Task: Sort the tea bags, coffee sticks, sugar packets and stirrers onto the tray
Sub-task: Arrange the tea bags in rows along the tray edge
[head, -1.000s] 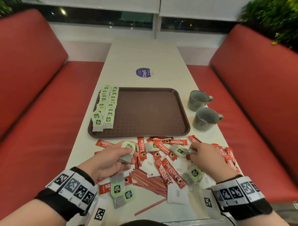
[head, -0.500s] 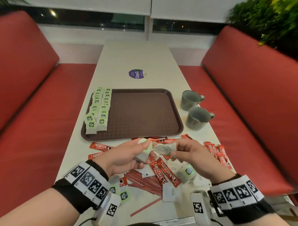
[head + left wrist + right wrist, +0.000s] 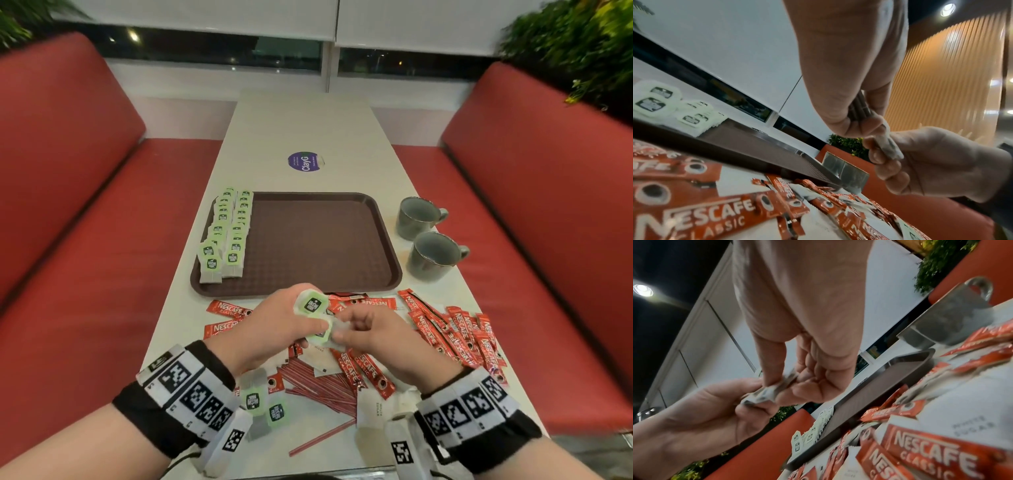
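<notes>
My left hand (image 3: 306, 323) hovers above the pile just in front of the brown tray (image 3: 325, 286) and grips a small stack of green-labelled tea bags (image 3: 311, 305). My right hand (image 3: 343, 330) meets it from the right and pinches one tea bag (image 3: 337, 337) against that stack. In the left wrist view the left hand (image 3: 856, 128) clamps the bags (image 3: 859, 107) while the right hand's fingers (image 3: 877, 155) pinch a crumpled bag (image 3: 889, 147). The right wrist view shows the same pinch (image 3: 766, 392). Two rows of tea bags (image 3: 227, 236) lie along the tray's left side.
Red coffee sticks (image 3: 459, 329) lie scattered on the table between me and the tray. Red stirrers (image 3: 318, 387), white sugar packets (image 3: 371, 409) and two more tea bags (image 3: 263, 406) lie near my wrists. Two grey mugs (image 3: 433, 257) stand right of the tray. Red benches flank the table.
Both hands rose off the pile and came together. The right hand carried its tea bag left to the stack in the left hand.
</notes>
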A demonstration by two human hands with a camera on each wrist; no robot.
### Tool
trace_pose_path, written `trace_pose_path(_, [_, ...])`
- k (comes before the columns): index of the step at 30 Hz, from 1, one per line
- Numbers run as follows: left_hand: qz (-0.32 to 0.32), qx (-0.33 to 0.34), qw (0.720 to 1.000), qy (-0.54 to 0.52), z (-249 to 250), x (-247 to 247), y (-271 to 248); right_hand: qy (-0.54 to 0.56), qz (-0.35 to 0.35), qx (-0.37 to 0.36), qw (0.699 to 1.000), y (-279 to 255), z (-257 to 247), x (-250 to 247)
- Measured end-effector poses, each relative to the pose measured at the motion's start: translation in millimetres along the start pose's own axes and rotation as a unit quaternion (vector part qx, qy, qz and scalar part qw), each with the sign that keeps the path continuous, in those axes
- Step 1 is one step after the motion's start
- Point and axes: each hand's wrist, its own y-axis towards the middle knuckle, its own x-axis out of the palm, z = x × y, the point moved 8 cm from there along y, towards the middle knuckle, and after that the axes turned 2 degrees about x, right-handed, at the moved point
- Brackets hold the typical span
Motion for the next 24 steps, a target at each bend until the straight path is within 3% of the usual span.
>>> trace_pose_path(3, [0.003, 0.001, 1.0, -0.008, -6.6, -12.2, -2.3, 0.009, -0.033, 0.012, 0.999, 6.4, -0.3, 11.7])
trace_pose_path(7, [0.027, -0.06, 0.96, -0.273, -26.5, -23.1, -7.3, 0.083, -0.025, 0.036, 0.996, 20.3, -10.3, 22.0])
trace_pose_path(10, [0.051, -0.062, 0.939, -0.333, -35.5, -32.5, -10.6, 0.12, -0.01, 0.05, 0.991, 34.7, -20.9, 33.5])
trace_pose_path(13, [0.085, -0.039, 0.943, -0.319, -42.7, -44.6, -13.6, 0.108, -0.016, 0.05, 0.993, 47.7, -29.5, 55.6])
trace_pose_path(16, [0.124, -0.047, 0.955, -0.265, -54.2, -64.8, -18.9, 0.015, 0.001, 0.032, 0.999, 59.9, -34.3, 71.6])
trace_pose_path(20, [0.108, -0.082, 0.979, -0.151, -67.4, -87.4, -29.1, -0.098, -0.014, 0.026, 0.995, 72.8, -38.4, 87.2])
trace_pose_path(22, [0.092, -0.105, 0.979, -0.15, -73.4, -94.3, -33.5, -0.139, -0.037, 0.045, 0.989, 79.7, -36.5, 95.4])
trace_pose_path(24, [0.118, -0.138, 0.963, -0.202, -82.9, -105.1, -37.3, -0.146, -0.039, 0.063, 0.986, 89.8, -35.6, 99.5])
